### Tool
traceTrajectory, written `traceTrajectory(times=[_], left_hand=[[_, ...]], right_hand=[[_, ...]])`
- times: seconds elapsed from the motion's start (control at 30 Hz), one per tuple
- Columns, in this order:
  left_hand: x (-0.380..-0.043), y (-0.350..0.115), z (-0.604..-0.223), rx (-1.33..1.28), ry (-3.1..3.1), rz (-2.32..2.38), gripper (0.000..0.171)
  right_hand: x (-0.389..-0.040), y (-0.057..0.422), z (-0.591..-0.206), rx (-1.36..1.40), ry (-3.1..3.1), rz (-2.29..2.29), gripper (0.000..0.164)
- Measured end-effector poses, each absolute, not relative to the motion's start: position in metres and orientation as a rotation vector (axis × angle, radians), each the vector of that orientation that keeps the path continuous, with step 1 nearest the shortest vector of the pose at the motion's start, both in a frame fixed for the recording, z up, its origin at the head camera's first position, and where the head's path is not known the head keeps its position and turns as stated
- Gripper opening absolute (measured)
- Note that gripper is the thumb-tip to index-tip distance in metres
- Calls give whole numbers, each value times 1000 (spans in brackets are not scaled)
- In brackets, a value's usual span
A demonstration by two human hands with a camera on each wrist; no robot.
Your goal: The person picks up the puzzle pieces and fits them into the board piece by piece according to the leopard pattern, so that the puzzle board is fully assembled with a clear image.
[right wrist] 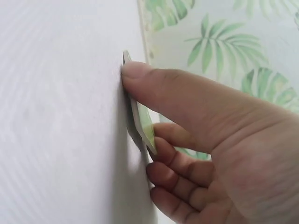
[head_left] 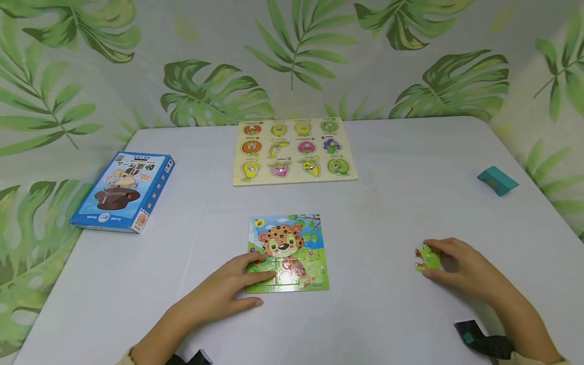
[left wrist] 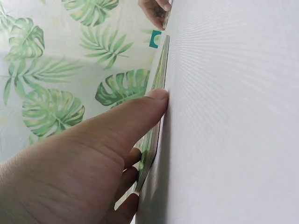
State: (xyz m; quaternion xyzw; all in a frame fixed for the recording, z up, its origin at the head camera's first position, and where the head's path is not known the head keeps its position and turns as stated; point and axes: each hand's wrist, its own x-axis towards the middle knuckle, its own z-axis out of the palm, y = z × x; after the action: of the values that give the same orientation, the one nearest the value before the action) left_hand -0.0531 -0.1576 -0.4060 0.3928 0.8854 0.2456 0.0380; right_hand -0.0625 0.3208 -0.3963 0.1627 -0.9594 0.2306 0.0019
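A square leopard jigsaw puzzle point(head_left: 287, 238) lies flat on the white table, with seams showing between its pieces. My left hand point(head_left: 228, 284) rests at its lower left corner, two fingers extended over the picture and the thumb by the near edge. In the left wrist view, the thumb lies along the side of the puzzle board point(left wrist: 152, 140). Off to the right, my right hand point(head_left: 461, 263) pinches a green puzzle piece point(head_left: 430, 257) with brown markings between thumb and fingers. The right wrist view shows that thin piece point(right wrist: 140, 116) edge-on, close to the tabletop.
A wooden fruit puzzle board point(head_left: 294, 177) lies at the back middle. On the left is a blue game box point(head_left: 120, 190). A teal block point(head_left: 498, 180) sits near the right edge of the table point(head_left: 374, 314). Leaf-patterned cloth point(head_left: 301, 61) hangs behind.
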Motion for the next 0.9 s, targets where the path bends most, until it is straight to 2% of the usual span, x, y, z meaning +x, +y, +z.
traceTrajectory(times=[0.2,0.43,0.7,0.9], left_hand=[[-53,-158,-405,1202,2714,760,48],[-53,-157,-405,1184,2704,764,48],[-51,-153,-403,1174,2732,730,49],[-46,-147,-402,1185,2772,683,49]], right_hand=[[-62,311,-392,478,-2949,693,59],[-61,288,-378,622,-2793,799,60],[-66,232,-365,918,-2596,909,65],[-66,187,-372,977,-2662,946,60]])
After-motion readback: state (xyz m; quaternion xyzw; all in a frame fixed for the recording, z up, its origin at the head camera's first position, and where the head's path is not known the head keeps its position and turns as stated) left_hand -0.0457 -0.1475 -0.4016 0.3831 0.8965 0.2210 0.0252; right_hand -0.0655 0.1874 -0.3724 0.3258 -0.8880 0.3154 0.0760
